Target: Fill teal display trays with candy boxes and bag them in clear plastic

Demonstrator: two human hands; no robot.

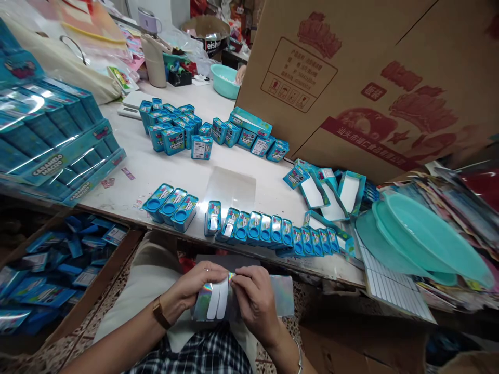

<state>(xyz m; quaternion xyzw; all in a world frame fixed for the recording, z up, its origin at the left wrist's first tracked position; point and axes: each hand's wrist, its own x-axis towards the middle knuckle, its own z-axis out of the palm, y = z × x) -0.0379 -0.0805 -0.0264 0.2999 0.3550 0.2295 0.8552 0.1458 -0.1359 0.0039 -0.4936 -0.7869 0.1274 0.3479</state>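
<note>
Above my lap, my left hand (200, 283) pinches a shiny, rainbow-tinted sticker sheet (283, 296) by its left part. Two white strips (217, 301) show on the sheet between my hands. My right hand (255, 301) has its thumb and fingers closed at the top edge of the sheet, close to my left fingertips; the sheet runs on behind this hand to the right. Just beyond, on the table edge, a small blue box (213, 218) stands with a strip across its top. Beside it is a row of similar blue boxes (265, 228) with round tops.
Three blue boxes (170, 206) stand left of the row, and more boxes (174, 140) cluster farther back. A large carton (351, 130) rises behind. Stacked display trays (50, 161) are at left, turquoise basins (432, 239) at right, and a carton of blue packs (113, 265) below left.
</note>
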